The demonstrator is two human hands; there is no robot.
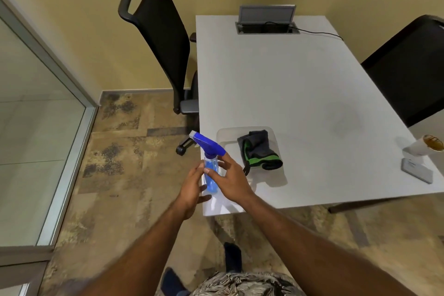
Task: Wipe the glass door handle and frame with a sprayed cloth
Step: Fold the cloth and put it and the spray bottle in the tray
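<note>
A clear spray bottle (211,175) with blue liquid and a blue trigger head sits tilted over the near left corner of the white table (300,94). My left hand (192,190) cups its left side and bottom. My right hand (231,180) holds it from the right, thumb across the body and index finger by the trigger head. A dark grey cloth with a green edge (260,150) lies folded in a shallow clear tray (222,134), just right of the bottle. The glass door with its metal frame (79,96) stands at the left. No door handle is in view.
A black office chair (163,38) stands left of the table, another (406,67) at the right. A cable box (266,24) with a black cable is at the table's far edge. A cup (425,146) and a small grey device (416,170) sit at the right edge.
</note>
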